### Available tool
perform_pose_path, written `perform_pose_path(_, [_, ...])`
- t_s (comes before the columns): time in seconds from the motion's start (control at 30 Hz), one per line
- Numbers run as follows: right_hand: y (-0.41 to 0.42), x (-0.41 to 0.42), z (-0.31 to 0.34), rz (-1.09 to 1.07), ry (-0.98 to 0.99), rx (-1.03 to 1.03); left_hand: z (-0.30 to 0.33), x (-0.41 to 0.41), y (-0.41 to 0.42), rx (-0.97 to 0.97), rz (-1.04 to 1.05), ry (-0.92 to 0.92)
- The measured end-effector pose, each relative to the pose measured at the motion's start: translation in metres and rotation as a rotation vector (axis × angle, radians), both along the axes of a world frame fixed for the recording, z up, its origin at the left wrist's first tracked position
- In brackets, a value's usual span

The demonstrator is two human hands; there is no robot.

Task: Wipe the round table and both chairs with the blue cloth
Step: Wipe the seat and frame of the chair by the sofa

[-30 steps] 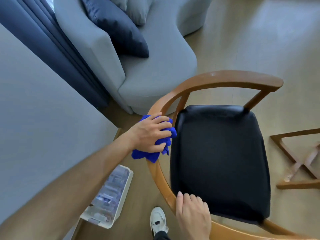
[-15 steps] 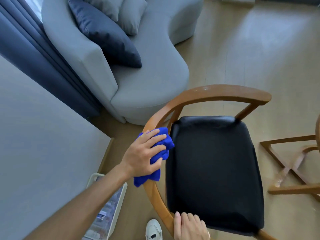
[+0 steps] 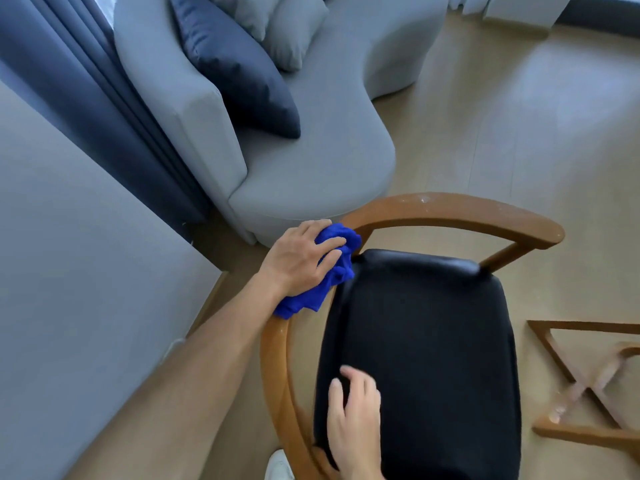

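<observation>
My left hand (image 3: 300, 258) gripped the bunched blue cloth (image 3: 327, 271) and pressed it on the curved wooden rail of the chair (image 3: 450, 211), at its left bend beside the black seat (image 3: 422, 358). My right hand (image 3: 353, 420) lay over the near left edge of the seat, fingers loose and holding nothing. A grey sofa (image 3: 311, 168) stood behind the chair.

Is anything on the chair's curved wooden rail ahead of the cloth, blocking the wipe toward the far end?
Nothing visible blocks it. The left hand presses the blue cloth on the wooden rail, which runs bare to its far end. The right hand is over the black seat, off the rail.
</observation>
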State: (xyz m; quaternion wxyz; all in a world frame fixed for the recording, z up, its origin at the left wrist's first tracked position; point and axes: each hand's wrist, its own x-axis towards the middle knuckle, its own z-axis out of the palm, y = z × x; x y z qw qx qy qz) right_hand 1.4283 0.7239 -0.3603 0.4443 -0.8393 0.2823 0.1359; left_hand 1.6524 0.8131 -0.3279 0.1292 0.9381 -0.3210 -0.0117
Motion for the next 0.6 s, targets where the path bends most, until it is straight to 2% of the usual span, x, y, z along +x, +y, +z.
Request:
perform_pose_path(0.07, [-0.001, 0.060, 0.019, -0.131, -0.339, -0.078, 0.004, -0.005, 0.003, -0.069, 0.153, -0.082])
perform_pose_path(0.13, [0.001, 0.118, 0.032, 0.038, -0.516, -0.199, 0.000, -0.020, 0.014, -0.212, 0.429, -0.097])
perform_pose_path(0.23, [0.007, 0.176, 0.029, 0.518, -0.434, -0.438, -0.015, -0.059, 0.025, -0.380, 0.798, 0.043])
perform_pose_path(0.3, [0.000, 0.184, 0.016, 0.700, -0.436, -0.443, -0.023, -0.075, 0.024, -0.448, 0.939, 0.098])
perform_pose_path(0.37, [-0.019, 0.180, 0.004, 0.798, -0.520, -0.391, -0.027, -0.075, 0.023, -0.449, 0.952, 0.117])
perform_pose_path(0.47, [-0.045, 0.182, -0.012, 0.953, -0.537, -0.325, -0.029, -0.068, 0.021, -0.363, 0.893, 0.149])
perform_pose_path(0.6, [-0.051, 0.193, -0.023, 0.957, -0.647, -0.437, -0.033, -0.065, 0.022, -0.333, 0.856, 0.194])
